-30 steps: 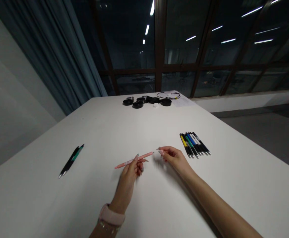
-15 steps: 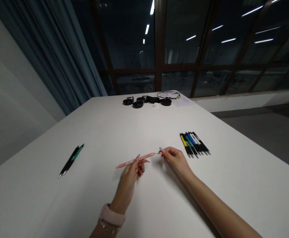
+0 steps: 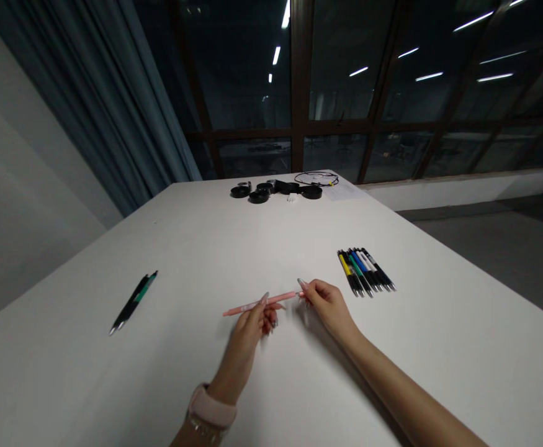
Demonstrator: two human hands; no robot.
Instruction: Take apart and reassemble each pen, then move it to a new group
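A pink pen (image 3: 247, 306) lies almost level above the white table (image 3: 206, 236), held near its middle by my left hand (image 3: 251, 328). My right hand (image 3: 327, 304) pinches the pen's right end with thumb and forefinger. A pink watch strap sits on my left wrist. To the right of my right hand lies a row of several pens (image 3: 365, 271) with yellow, green, blue and white barrels. What the right fingers pinch at the pen's tip is too small to make out.
Two dark pens, one with green on it (image 3: 134, 301), lie at the left of the table. Black round items and a cable (image 3: 284, 186) sit at the far edge by the dark windows. A curtain hangs at the left.
Both hands have drawn a little nearer to me and closer together. The right fingers, apart from the pen's end a second ago, now touch it.
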